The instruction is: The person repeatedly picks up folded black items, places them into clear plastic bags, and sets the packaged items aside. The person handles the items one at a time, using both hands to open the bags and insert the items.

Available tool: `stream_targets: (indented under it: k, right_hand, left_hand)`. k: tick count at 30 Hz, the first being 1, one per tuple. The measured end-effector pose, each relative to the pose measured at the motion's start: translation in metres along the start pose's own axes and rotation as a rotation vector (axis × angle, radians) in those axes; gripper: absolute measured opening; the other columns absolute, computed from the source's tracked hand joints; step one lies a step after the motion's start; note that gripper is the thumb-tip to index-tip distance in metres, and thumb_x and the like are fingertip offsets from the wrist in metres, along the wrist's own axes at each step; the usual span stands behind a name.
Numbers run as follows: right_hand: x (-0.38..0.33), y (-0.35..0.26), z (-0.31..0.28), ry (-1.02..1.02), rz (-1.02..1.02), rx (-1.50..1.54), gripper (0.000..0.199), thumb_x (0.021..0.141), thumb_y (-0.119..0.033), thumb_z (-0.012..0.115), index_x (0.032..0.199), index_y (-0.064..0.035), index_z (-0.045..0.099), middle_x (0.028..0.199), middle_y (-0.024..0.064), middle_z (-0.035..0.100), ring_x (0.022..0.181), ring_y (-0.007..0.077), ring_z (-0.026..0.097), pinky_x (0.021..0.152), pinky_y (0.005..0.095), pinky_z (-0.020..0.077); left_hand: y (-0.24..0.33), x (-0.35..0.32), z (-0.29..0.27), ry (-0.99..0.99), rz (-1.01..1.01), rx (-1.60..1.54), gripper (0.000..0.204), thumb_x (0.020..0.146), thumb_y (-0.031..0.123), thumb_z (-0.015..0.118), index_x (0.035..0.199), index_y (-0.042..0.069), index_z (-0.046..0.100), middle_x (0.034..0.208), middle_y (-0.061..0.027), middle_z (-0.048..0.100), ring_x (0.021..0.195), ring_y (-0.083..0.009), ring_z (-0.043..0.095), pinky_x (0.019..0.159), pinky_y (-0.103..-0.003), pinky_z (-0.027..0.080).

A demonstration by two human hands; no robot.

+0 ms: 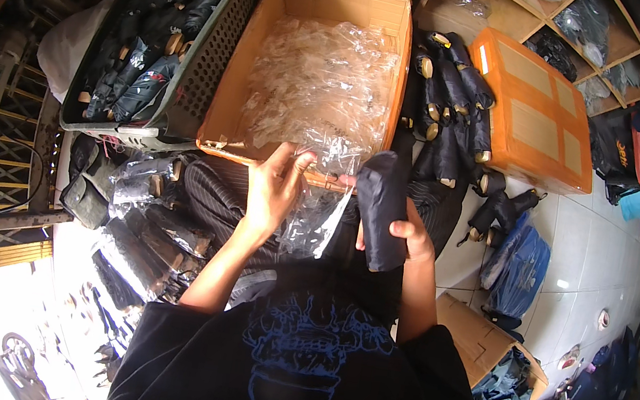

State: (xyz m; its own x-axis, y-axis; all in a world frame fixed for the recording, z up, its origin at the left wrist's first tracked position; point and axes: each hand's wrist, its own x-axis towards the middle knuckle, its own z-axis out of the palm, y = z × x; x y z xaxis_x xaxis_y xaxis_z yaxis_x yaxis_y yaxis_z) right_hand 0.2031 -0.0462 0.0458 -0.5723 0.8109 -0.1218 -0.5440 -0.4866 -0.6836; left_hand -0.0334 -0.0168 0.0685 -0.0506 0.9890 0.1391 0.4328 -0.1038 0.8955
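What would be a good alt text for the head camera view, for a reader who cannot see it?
Seen from above, a person's right hand holds a folded black umbrella while the left hand pinches a clear plastic bag. Ahead are a cardboard box of clear bags, a green basket of umbrellas and a loose pile of umbrellas.

Black folded umbrella (381,209) w/ clear plastic sleeve (316,216); tan cardboard box (239,90), green basket (208,53), orange-and-tan case (540,116), blue-printed black shirt (297,360).
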Motion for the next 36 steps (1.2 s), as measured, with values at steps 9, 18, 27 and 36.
stream_targets:
  k: [9,18,27,36]
  right_hand:
    - [-0.001,0.016,-0.01,-0.078,0.019,-0.024,0.06,0.072,-0.024,0.072,0.115,0.0113,0.051,0.087,0.0192,0.066,0.071,0.0297,0.069,0.065,0.037,0.0574]
    - [-0.001,0.024,-0.004,0.03,0.055,-0.048,0.063,0.069,-0.028,0.073,0.112,0.0124,0.051,0.083,0.0217,0.064,0.067,0.0314,0.068,0.063,0.0385,0.0574]
    - [-0.003,0.032,-0.009,0.03,0.032,-0.034,0.061,0.071,-0.028,0.072,0.112,0.0118,0.051,0.084,0.0213,0.066,0.069,0.0284,0.069,0.063,0.0346,0.057]
    - [0.002,0.024,0.002,0.004,0.072,-0.039,0.061,0.072,-0.029,0.071,0.112,0.0129,0.051,0.086,0.0226,0.066,0.07,0.0291,0.069,0.064,0.0367,0.0576]
  left_hand:
    - [-0.004,-0.001,-0.001,-0.209,-0.186,-0.257,0.018,0.099,0.019,0.055,0.102,0.003,0.063,0.055,-0.0048,0.06,0.042,-0.0079,0.053,0.041,-0.025,0.041]
    - [-0.026,-0.019,0.001,-0.358,-0.346,-0.681,0.02,0.094,0.016,0.064,0.103,-0.002,0.065,0.088,-0.0087,0.069,0.074,-0.0137,0.065,0.063,-0.025,0.052]
    - [-0.022,-0.021,0.0,-0.243,-0.39,-0.639,0.008,0.089,0.007,0.069,0.094,0.001,0.066,0.082,-0.0031,0.068,0.069,-0.0066,0.06,0.058,-0.022,0.049]
    - [-0.028,-0.022,-0.003,-0.276,-0.29,-0.668,0.012,0.086,0.001,0.071,0.087,0.004,0.059,0.083,-0.0024,0.066,0.066,-0.0052,0.058,0.052,-0.02,0.047]
